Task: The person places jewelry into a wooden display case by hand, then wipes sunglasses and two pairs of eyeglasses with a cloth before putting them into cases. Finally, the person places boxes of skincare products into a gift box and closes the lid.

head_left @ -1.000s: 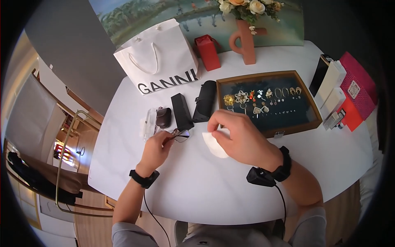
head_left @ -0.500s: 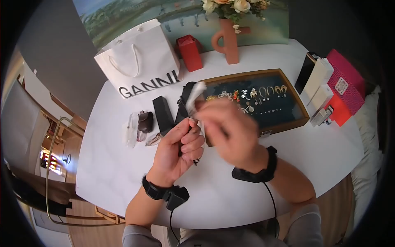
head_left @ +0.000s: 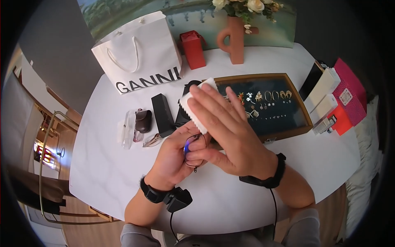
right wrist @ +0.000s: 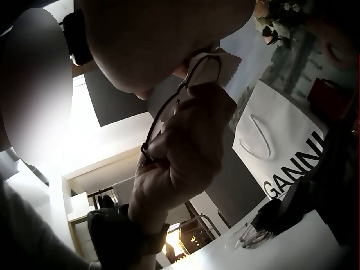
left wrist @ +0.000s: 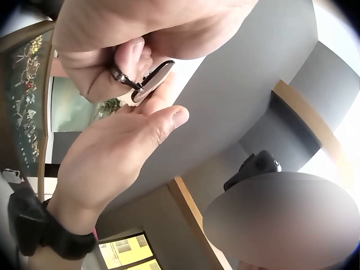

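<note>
In the head view my left hand [head_left: 168, 154] holds a pair of eyeglasses [head_left: 188, 145] with curled fingers, one lens facing up with a blue glint. Right above, my right hand [head_left: 236, 138] stretches its fingers over a white cloth [head_left: 188, 100] with a zigzag edge, its thumb crossing in front of the lens. From the left wrist, the glasses' thin dark rim [left wrist: 156, 79] shows between both hands. The right wrist view is dark; there the cloth [right wrist: 230, 66] lies behind one lens, and the left fingers [right wrist: 188, 135] wrap the frame.
Left on the white table lie a black box [head_left: 162, 117], a brown pouch [head_left: 143, 120], other glasses [head_left: 152, 140] and clear packaging [head_left: 126, 131]. Behind stand a white paper bag [head_left: 135, 53], a red box [head_left: 192, 51] and a vase [head_left: 236, 45]. A glass-topped jewellery case [head_left: 284, 119] lies right.
The left hand has brought the glasses from the table's left to the middle. The right hand has raised the cloth from near the tabletop to the glasses, and its fingers have straightened.
</note>
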A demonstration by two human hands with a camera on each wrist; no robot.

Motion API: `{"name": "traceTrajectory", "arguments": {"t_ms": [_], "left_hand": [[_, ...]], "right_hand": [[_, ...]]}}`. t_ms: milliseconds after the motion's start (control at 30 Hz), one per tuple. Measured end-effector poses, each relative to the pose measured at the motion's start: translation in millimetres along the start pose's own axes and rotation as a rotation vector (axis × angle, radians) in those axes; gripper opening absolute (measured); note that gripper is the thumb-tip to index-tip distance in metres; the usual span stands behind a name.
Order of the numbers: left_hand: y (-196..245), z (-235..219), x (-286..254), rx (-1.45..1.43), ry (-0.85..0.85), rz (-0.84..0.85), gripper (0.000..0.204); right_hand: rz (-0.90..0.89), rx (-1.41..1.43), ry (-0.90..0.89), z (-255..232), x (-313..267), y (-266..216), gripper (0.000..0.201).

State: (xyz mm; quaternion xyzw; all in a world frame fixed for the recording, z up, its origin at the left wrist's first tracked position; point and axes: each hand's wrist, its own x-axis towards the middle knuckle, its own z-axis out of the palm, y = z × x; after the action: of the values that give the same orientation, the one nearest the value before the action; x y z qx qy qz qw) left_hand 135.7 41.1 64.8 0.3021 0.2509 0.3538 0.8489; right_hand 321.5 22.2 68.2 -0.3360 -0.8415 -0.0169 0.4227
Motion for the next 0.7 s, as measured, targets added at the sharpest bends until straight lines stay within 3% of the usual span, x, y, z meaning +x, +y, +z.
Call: {"name": "traceTrajectory", "arguments": {"t_ms": [100,133,167,233,267,300,367,400,500,533,567,633,700], "left_hand": [[-4.0,-15.5,1.6,-0.148,-0.069,0.094,0.013],[-1.7,-30.9,1.0,-0.178,-0.262,0.074,0.017],[0.4,-15.4,-1.8,-0.18,-0.262,0.083,0.017],[4.7,23.5,-9.9,0.008,0.315,0.24,0.022],[3.0,5.1,-9.4,-0.027,0.12,0.284,0.026],[1.8,-9.7,-3.5,-0.028,0.12,0.293,0.026],[3.3,-23.9,3.7,-0.155,-0.22,0.292,0.027],[10.8,-27.9,7.4,-0.33,-0.487,0.118,0.024],[9.4,-13.2,-1.8,-0.394,-0.371,0.106,0.018],[13.1,33.3,-16.4,-0.327,0.178,0.216,0.015],[11.2,26.9,-17.7,-0.329,0.172,0.222,0.015],[5.2,9.6,-20.2,-0.02,-0.051,0.109,0.016],[5.6,13.3,-20.5,-0.054,-0.128,0.049,0.016]], "right_hand": [[-0.07,0.084,-0.082,6.9,-2.9,-7.0,0.07],[-0.078,0.084,-0.087,9.0,-3.8,-11.5,0.07],[-0.096,0.128,-0.1,11.4,-4.2,-17.0,0.067],[-0.122,0.173,-0.112,12.9,-4.8,-26.5,0.065],[-0.142,0.178,-0.127,12.2,-4.5,-31.2,0.063],[-0.162,0.182,-0.142,12.2,-4.6,-35.0,0.061],[-0.187,0.206,-0.132,15.3,-6.5,-39.5,0.059],[-0.199,0.203,-0.138,16.7,-7.2,-41.7,0.058],[-0.215,0.12,-0.15,12.6,-4.7,-43.9,0.059],[-0.214,0.042,-0.157,9.0,-3.6,-43.5,0.06],[-0.221,0.038,-0.159,4.8,-2.0,-42.7,0.06],[-0.086,-0.12,-0.096,-5.4,1.8,-38.3,0.064],[-0.102,-0.195,-0.102,-13.8,3.3,-27.2,0.072]]}}
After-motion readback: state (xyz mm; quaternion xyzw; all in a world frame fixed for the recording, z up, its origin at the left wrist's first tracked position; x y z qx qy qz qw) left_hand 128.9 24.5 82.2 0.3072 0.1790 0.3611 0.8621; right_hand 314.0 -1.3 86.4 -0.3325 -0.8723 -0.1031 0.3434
